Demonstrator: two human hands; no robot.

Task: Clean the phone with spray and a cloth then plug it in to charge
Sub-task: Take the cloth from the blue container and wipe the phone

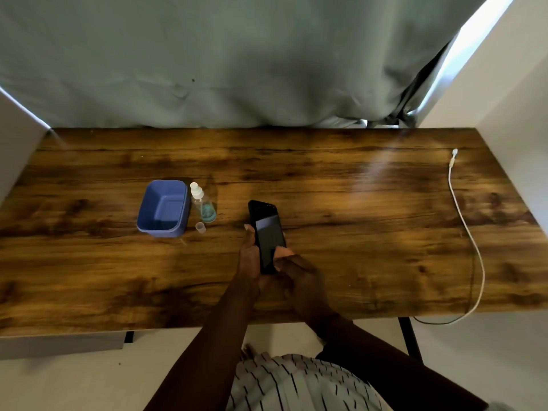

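- head view is showing both hands meeting over the middle of the wooden desk (355, 203), lifting the phone (267, 235) clear of it so the screen is facing up
- left hand (249, 256) is cradling the phone's left edge, fingers closed round it to steady it
- right hand (296, 271) is gripping the near right corner, thumb resting on the glass
- spray bottle (203, 203) is standing just right of the blue tub (163, 207), its small cap (200, 227) sitting off beside it
- no cloth is showing anywhere
- charging cable (465, 226) is lying along the far right, waiting, well apart from the phone
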